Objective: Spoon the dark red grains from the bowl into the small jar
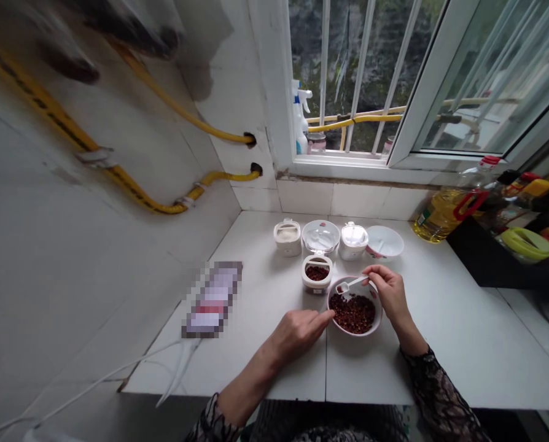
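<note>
A white bowl [333, 293] full of dark red dried spice sits on the white tiled counter [449, 344]. My right hand [389, 293] is pinched on the handle of a small white spoon [350, 285], whose scoop hangs over the bowl's far rim with a bit of spice in it. My left hand [297, 331] rests on the counter, its fingertips touching the bowl's left rim. Just behind the bowl stands a small white jar [317, 272] with its lid flipped up [320, 236], holding the same dark red spice.
Two more white jars [288, 237] [352, 240] and a white lid or dish [384, 242] line the back. A large oil bottle [444, 212] and a dark rack of condiment bottles [509, 252] stand right. A blurred packet [214, 299] and white cables [177, 368] lie left.
</note>
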`<move>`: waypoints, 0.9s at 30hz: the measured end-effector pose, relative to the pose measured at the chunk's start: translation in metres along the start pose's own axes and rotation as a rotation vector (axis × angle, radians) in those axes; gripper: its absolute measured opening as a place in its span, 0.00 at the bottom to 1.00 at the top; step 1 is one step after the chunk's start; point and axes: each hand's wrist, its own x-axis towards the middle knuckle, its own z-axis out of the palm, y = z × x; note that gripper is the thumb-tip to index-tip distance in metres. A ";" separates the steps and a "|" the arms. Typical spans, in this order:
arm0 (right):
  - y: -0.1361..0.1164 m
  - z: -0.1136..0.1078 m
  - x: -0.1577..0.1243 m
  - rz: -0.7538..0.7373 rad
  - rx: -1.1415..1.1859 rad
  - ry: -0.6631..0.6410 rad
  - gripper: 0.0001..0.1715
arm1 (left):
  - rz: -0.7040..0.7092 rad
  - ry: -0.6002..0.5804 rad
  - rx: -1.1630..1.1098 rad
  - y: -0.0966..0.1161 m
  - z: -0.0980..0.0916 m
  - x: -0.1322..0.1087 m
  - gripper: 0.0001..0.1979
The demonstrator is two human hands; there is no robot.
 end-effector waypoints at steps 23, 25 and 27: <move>-0.012 -0.014 -0.009 -0.725 -0.642 -0.020 0.12 | -0.004 -0.006 -0.009 0.000 -0.001 0.000 0.11; -0.005 -0.011 -0.010 -0.721 -0.684 -0.058 0.12 | -0.010 -0.008 -0.013 0.000 -0.001 0.000 0.11; 0.000 -0.005 -0.012 -0.701 -0.692 -0.100 0.12 | -0.009 -0.016 -0.011 0.000 -0.002 0.000 0.11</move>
